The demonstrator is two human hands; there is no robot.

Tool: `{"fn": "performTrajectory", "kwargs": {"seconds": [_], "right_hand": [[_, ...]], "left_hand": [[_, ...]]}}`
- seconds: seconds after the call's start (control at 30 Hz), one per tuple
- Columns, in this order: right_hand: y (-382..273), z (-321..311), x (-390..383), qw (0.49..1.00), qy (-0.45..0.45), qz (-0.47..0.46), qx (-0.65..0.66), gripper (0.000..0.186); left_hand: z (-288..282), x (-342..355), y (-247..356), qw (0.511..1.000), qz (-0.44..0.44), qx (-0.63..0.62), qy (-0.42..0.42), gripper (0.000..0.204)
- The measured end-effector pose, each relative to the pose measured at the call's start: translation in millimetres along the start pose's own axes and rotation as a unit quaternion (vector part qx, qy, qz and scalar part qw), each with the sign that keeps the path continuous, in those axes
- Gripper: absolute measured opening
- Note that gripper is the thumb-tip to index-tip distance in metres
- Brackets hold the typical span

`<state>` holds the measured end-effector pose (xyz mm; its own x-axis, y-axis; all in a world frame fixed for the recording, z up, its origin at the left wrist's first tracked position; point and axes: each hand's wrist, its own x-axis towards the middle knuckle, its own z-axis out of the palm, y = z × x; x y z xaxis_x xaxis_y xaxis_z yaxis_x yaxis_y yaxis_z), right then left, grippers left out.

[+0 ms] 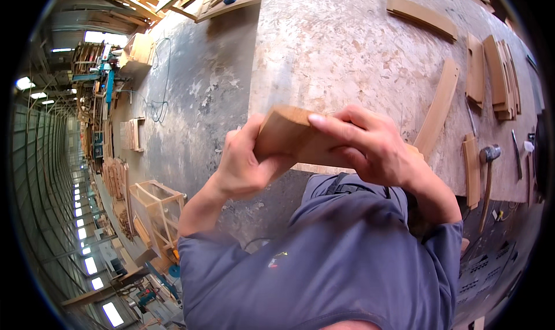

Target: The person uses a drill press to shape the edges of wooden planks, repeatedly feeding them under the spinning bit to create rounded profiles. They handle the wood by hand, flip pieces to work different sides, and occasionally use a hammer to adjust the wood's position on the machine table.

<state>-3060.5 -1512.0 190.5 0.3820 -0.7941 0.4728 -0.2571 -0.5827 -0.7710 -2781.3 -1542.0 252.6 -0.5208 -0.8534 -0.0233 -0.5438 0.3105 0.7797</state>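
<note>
A brown wooden board is held up in front of my chest, over the near left edge of the workbench. One end, showing its end grain, tilts up toward me. My left hand is closed round its left side, the thumb pressing from below. On the right, my right hand grips the same board, one fingertip resting at its upper end. The far part of the board is hidden behind my right hand.
On the pale workbench lie a curved wooden piece, another plank, several stacked slats and a mallet. Past the bench's left side, a wooden frame stands on the grey floor, with a cable lying there.
</note>
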Motion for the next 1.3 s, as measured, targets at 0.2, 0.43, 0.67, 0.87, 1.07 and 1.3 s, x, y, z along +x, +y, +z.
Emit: {"fn": "performTrajectory", "kwargs": {"seconds": [0.2, 0.43, 0.67, 0.87, 1.07, 1.3], "right_hand": [[15, 6, -14, 0.995, 0.042, 0.074, 0.054, 0.061], [44, 20, -13, 0.952, -0.021, 0.271, 0.14, 0.051], [98, 42, -24, 0.868, -0.058, 0.43, 0.243, 0.049], [110, 57, -46, 0.83, -0.05, 0.467, 0.3, 0.053], [106, 77, -45, 0.811, -0.041, 0.494, 0.309, 0.052], [102, 104, -40, 0.807, -0.049, 0.51, 0.295, 0.053]], "left_hand": [[19, 15, -22, 0.988, -0.082, -0.113, -0.068, 0.055], [41, 36, -64, 0.919, -0.197, -0.304, -0.154, 0.068], [72, 52, -123, 0.836, -0.318, -0.391, -0.216, 0.049], [86, 47, -149, 0.779, -0.367, -0.449, -0.238, 0.052], [88, 28, -173, 0.763, -0.331, -0.483, -0.274, 0.069], [84, 5, -187, 0.8, -0.311, -0.451, -0.245, 0.083]]}}
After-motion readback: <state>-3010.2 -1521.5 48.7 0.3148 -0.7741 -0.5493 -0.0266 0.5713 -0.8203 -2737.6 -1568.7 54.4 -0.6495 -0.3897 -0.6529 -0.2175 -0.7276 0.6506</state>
